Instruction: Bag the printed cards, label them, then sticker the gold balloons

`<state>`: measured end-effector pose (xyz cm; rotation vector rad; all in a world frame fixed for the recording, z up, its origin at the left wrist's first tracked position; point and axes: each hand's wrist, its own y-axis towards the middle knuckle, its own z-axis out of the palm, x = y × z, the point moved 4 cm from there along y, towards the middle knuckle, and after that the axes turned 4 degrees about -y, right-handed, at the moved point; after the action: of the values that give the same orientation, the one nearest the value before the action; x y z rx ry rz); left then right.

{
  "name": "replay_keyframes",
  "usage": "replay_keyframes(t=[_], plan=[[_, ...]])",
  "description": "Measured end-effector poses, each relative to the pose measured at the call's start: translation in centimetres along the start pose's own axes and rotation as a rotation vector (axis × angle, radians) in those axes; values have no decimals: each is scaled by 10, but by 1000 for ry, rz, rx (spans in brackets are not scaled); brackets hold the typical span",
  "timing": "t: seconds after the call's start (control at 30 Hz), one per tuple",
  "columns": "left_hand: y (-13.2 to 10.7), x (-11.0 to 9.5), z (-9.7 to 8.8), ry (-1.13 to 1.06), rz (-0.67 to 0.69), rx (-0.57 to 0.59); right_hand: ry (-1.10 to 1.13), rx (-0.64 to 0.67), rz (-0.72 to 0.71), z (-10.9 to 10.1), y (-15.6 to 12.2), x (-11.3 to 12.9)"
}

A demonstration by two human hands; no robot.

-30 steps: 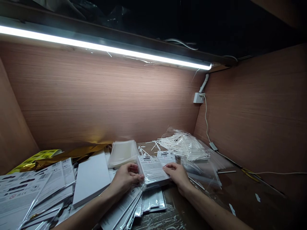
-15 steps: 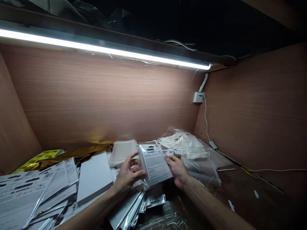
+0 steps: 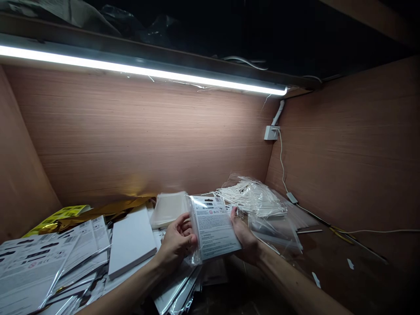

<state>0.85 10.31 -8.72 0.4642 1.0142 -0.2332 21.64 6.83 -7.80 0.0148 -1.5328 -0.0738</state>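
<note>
A white printed card in a clear plastic sleeve (image 3: pixel 213 227) is held upright over the desk between both hands. My left hand (image 3: pixel 175 243) grips its left edge with curled fingers. On the other side, my right hand (image 3: pixel 244 238) clasps the right edge, partly hidden behind the sleeve. Below the hands lies a fanned pile of similar sleeved cards (image 3: pixel 177 291).
A white flat box (image 3: pixel 131 240) lies to the left, beside sleeved printed sheets (image 3: pixel 36 267) and gold foil (image 3: pixel 98 210). A stack of empty clear sleeves (image 3: pixel 169 208) sits behind. A bag of white sticks (image 3: pixel 254 197) lies at the right, near a white cable (image 3: pixel 361 232). Wooden walls enclose the desk.
Both hands have lifted the sleeved card off the pile and tilted it upright toward the camera. The view has shifted slightly.
</note>
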Motion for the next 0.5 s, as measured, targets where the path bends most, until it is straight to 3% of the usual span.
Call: replay_keyframes(t=[0.13,0.3,0.5], plan=[[-4,-4,5,16,-31,60,72,107,61,4,-7,-6],[-10,-6,17,85,-131,176,106,128,55,-4,-29,-1],[-11,-4,25,211,-115,158,-19,-36,-48,-28,-51,10]])
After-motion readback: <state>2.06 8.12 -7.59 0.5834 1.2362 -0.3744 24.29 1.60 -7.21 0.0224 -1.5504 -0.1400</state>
